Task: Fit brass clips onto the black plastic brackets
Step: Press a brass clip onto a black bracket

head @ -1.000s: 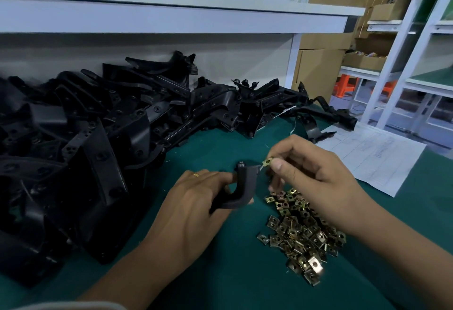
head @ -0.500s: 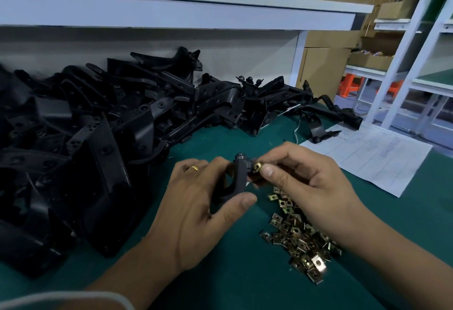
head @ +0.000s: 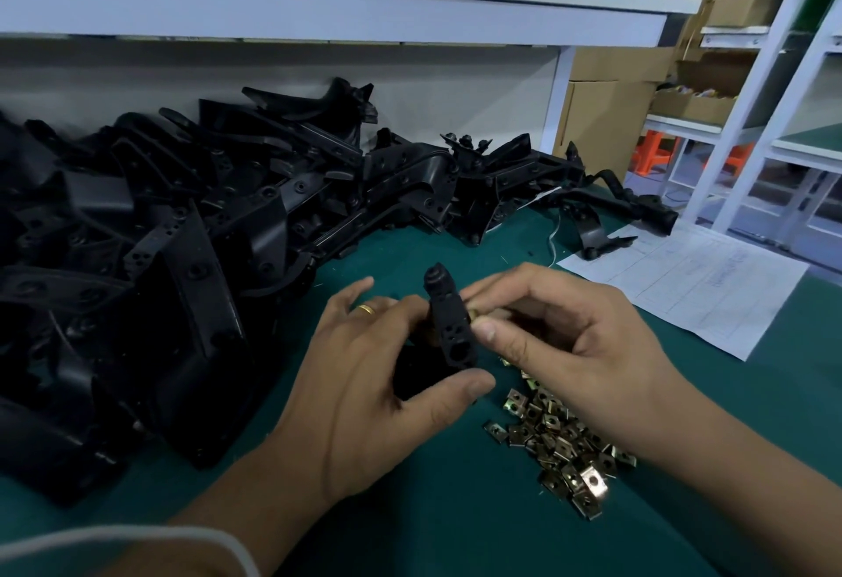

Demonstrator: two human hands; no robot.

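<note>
A: What is held in the left hand [head: 364,376]?

B: A black plastic bracket [head: 449,330] is held upright above the green desk [head: 455,531], with the thumb curled under its lower end and the fingers wrapped behind it. A ring [head: 366,309] is worn on one finger.

A: And the grip of the right hand [head: 569,348]?

B: It is narrow: a brass clip [head: 474,315] is pinched between thumb and forefinger and is pressed against the right edge of the bracket, near its upper part. Only a small glint of the clip can be seen, so how far it is seated cannot be told.

A: Where are the other parts?

B: A loose heap of brass clips [head: 560,439] is spread on the desk just below the right hand and wrist. A large pile of black brackets [head: 182,257] is stacked on the left and along the back of the desk. A printed sheet of paper [head: 692,284] is laid flat to the right, beyond the right hand.
</note>
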